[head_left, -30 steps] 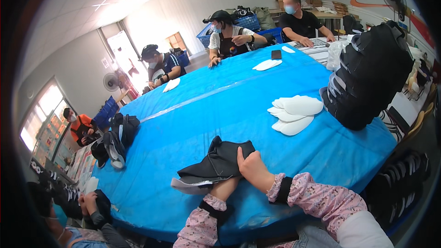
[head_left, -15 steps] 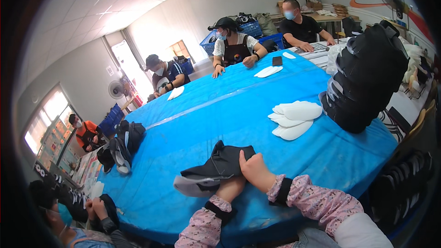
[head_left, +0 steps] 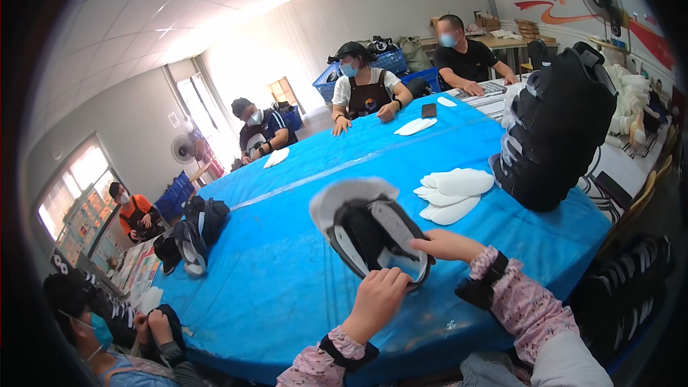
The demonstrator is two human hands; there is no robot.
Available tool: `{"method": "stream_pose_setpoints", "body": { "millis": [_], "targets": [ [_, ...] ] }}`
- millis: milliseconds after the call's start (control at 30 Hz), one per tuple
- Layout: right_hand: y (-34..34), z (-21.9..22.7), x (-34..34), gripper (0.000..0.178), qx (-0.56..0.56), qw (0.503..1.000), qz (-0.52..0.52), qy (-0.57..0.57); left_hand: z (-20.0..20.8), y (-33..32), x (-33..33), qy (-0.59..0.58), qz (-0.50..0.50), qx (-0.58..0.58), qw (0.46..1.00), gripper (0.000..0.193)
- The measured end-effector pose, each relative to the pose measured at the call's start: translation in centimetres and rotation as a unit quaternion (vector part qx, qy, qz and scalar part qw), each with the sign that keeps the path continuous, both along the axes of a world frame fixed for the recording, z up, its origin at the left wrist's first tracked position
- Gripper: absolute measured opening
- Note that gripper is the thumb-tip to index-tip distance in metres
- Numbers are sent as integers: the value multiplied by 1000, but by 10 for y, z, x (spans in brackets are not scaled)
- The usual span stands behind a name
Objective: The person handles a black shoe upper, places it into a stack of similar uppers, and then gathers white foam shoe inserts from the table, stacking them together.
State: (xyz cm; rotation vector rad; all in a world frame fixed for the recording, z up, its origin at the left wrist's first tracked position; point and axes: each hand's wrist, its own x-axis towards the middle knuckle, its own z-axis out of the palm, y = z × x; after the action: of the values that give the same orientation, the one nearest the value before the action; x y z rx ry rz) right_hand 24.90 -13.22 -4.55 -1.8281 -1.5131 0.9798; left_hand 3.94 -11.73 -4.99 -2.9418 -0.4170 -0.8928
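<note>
At the far left a person in a blue top (head_left: 107, 358) sits low at the tabletop's (head_left: 287, 294) corner, hands together over something dark. Beyond, a person in orange (head_left: 132, 211) sits by the windows. A heap of black shoe pieces (head_left: 190, 233) lies near the left edge of the blue cover.

Toward the middle, the left hand (head_left: 376, 301) is closed in a fist-like grip on the lower edge of a black shoe upper (head_left: 373, 233), which it holds raised above the tabletop and tilted, its pale inner lining and white rim facing the camera. The right hand (head_left: 448, 244) touches the same upper at its right side, fingers mostly extended with the thumb against the edge; how firmly it grips I cannot tell. Both forearms wear pink patterned sleeves with black wristbands.

Just to the right, a small stack of white insoles (head_left: 451, 190) lies flat on the blue cover, well apart from the hands. Beside it stands a tall pile of black uppers (head_left: 555, 129). Across the tabletop three masked people sit with white insoles near them, and a dark phone (head_left: 428, 110) lies there too.
</note>
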Motion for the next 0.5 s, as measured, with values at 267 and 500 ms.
{"method": "stream_pose_setpoints", "body": {
  "millis": [267,500],
  "targets": [
    [-43,56,-53,14,557,808,46,-187,48,-6,-11,-142,-32,-361,921,13],
    [-50,72,-62,34,373,925,68,-38,71,-12,-18,-143,-80,-365,916,12]
  ]
}}
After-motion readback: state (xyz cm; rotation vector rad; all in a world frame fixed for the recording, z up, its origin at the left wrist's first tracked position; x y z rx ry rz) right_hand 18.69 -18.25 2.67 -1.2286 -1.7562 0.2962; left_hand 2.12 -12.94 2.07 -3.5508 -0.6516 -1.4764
